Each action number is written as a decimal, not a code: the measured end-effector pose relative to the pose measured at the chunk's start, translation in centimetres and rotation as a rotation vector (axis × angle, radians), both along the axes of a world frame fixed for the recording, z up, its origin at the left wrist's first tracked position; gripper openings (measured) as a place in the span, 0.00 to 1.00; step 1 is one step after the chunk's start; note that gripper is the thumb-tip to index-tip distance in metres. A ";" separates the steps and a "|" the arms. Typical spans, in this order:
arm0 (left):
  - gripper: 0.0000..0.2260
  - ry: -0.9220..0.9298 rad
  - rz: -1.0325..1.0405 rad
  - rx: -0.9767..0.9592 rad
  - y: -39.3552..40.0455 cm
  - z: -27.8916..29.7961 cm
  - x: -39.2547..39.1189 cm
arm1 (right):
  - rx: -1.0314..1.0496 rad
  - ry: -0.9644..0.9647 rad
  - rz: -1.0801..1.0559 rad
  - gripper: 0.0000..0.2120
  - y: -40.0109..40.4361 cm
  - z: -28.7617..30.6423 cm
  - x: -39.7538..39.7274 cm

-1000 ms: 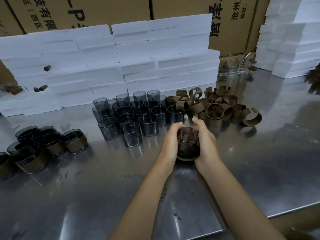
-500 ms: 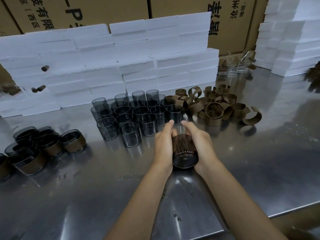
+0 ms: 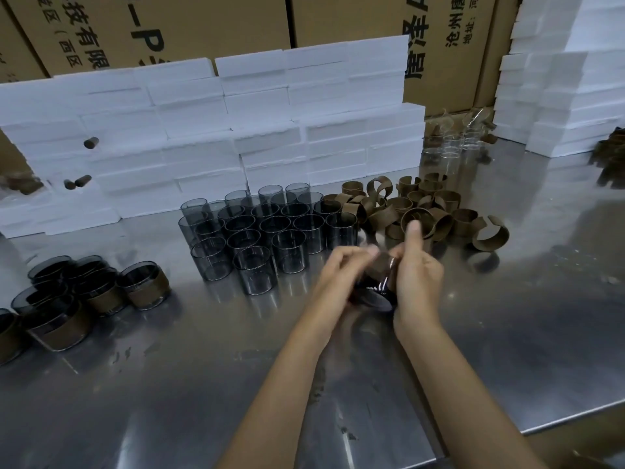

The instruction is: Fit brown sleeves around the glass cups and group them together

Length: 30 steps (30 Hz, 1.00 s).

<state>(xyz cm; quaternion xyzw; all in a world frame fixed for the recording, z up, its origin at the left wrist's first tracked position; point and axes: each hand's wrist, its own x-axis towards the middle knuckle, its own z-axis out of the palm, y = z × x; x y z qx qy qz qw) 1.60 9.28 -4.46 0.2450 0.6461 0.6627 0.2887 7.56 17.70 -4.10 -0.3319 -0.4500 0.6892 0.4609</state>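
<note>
While both hands meet over the steel table (image 3: pixel 507 350), a dark glass cup (image 3: pixel 373 296) sits tipped between them, its round base turned toward the person and its mouth pointing away. The left hand (image 3: pixel 338 275) curls round the cup's left side, fingertips bent in over the top edge, where they blur. The right hand (image 3: pixel 417 282) cups the right side, palm against the glass, with one finger raised straight up above the rest. A brown sleeve (image 3: pixel 380 265) shows as a dark band on the cup just under the fingertips of both hands; how far it has gone on I cannot tell, since the fingers cover most of it. The cup is lifted a little clear of the table, near its middle.

Just beyond the hands stands a cluster of bare cups (image 3: pixel 267 228), upright and packed close. To their right, touching the nearest ones, lies a loose heap of sleeves (image 3: pixel 422 211), many sprung open into C shapes. Well off to the left, sleeved cups (image 3: pixel 84 292) stand grouped together at the table's edge. White foam blocks (image 3: pixel 220 130) are stacked behind, with cardboard cartons (image 3: pixel 338 18) behind those.
</note>
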 end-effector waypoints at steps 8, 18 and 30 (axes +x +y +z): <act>0.30 -0.023 -0.021 0.068 0.0 -0.3 0.3 | -0.082 0.071 0.196 0.30 1.2 0.0 0.4; 0.21 -0.556 0.023 0.497 -0.7 0.6 -1.1 | -0.013 0.119 0.635 0.22 -0.1 0.1 0.4; 0.08 -0.114 0.310 0.303 -0.6 -0.3 -2.0 | 0.067 0.096 0.504 0.24 -0.4 -0.4 0.2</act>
